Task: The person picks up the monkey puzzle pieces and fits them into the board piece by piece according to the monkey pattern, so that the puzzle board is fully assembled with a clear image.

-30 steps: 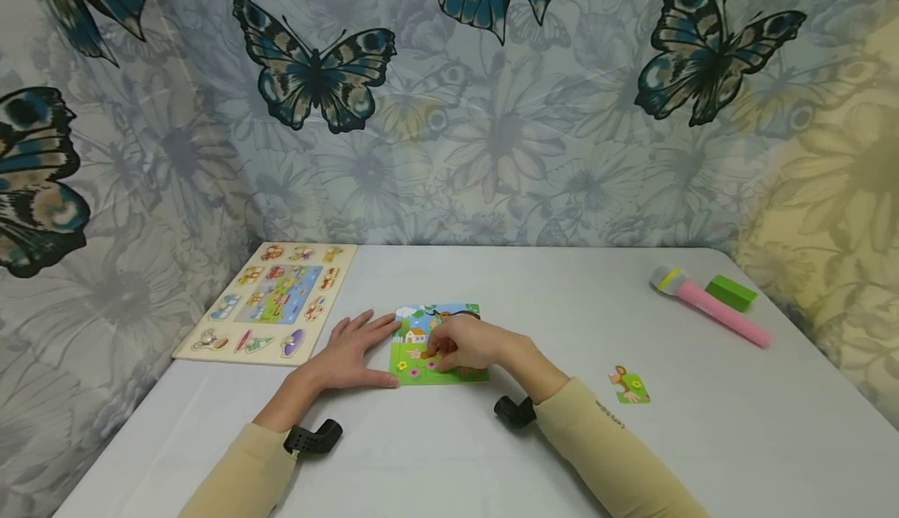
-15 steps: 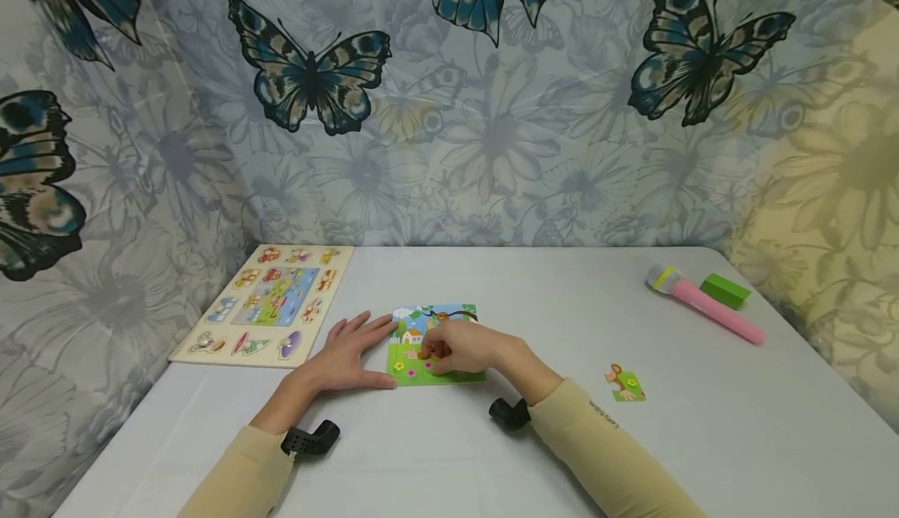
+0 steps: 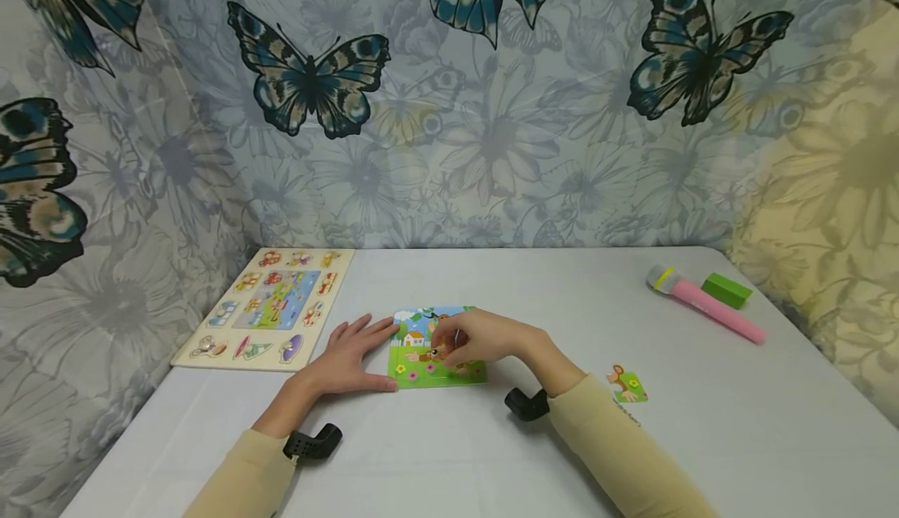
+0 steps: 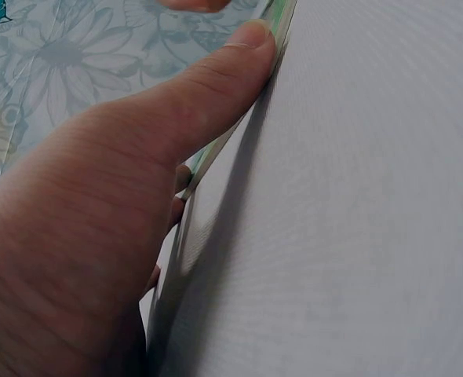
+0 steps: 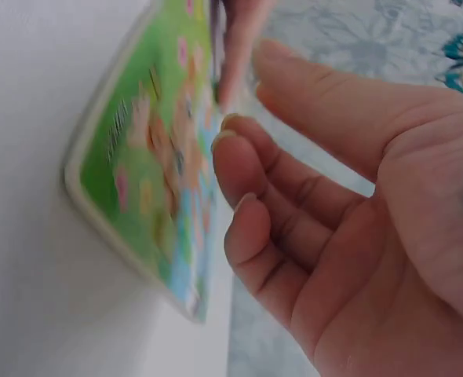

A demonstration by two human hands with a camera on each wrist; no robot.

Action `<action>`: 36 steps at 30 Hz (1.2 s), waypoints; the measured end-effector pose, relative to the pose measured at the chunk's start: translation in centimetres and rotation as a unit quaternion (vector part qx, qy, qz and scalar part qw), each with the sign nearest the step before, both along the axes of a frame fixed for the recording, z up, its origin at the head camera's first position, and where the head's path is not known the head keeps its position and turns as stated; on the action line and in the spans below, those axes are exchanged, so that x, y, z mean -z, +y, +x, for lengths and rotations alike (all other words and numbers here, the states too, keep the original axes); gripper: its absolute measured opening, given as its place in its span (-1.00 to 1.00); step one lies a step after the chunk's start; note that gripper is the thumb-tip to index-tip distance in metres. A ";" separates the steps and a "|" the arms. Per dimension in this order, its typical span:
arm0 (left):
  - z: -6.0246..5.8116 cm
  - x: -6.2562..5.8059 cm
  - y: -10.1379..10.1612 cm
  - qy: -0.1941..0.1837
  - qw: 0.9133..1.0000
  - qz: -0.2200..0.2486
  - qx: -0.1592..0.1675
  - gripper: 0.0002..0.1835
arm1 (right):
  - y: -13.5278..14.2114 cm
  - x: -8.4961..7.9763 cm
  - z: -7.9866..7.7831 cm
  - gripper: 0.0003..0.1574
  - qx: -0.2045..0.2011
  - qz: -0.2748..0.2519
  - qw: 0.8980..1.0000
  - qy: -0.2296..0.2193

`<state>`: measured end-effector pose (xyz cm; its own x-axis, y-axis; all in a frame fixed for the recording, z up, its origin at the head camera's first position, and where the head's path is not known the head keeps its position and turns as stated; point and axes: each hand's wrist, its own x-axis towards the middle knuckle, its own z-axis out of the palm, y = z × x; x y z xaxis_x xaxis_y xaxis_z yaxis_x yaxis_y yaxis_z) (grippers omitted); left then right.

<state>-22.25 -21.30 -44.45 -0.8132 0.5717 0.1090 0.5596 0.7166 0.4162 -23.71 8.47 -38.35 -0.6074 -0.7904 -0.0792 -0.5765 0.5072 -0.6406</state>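
A small picture puzzle (image 3: 410,377) lies on the table, showing a house, flowers and a brown animal on green. My left hand (image 3: 351,358) rests at its left side with fingers spread; in the left wrist view the thumb (image 4: 216,82) touches the puzzle's edge. Over its right half hovers my right hand (image 3: 485,336), hiding part of the picture. In the right wrist view the right hand's fingers (image 5: 243,169) are loosely bent, thumb apart from them, holding nothing. A loose puzzle piece (image 3: 627,384) with a brown and green print lies off to the right.
At the left back is a wooden board (image 3: 204,355) with several printed shapes round a central picture. A pink toy microphone (image 3: 709,307) and a green block (image 3: 726,290) lie together at the right back. Butterfly-print fabric (image 3: 492,190) hangs behind the white table (image 3: 421,455).
My right hand has drawn back slightly to the right and its fingers have come off the picture, showing more of the animal. The left hand stays at the puzzle's edge.
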 end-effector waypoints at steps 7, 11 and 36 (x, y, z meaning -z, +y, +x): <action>0.1 0.2 -0.1 0.002 1.000 -0.002 -0.009 0.07 | 3.8 -1.1 0.3 -0.65 0.032 -0.003 0.999 -0.004; 0.1 0.3 0.1 -0.004 1.000 0.004 -0.002 0.07 | 6.6 -1.2 0.9 -0.63 0.058 0.002 0.998 -0.006; 0.0 0.1 0.2 -0.001 1.000 0.004 -0.004 0.07 | 22.0 -0.8 4.5 -0.47 0.133 0.015 0.990 -0.034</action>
<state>-22.29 -21.12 -44.58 -0.8184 0.5637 0.1117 0.5523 0.7176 0.4243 -19.19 30.46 -37.56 -0.7867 -0.5992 -0.1487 -0.3753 0.6553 -0.6555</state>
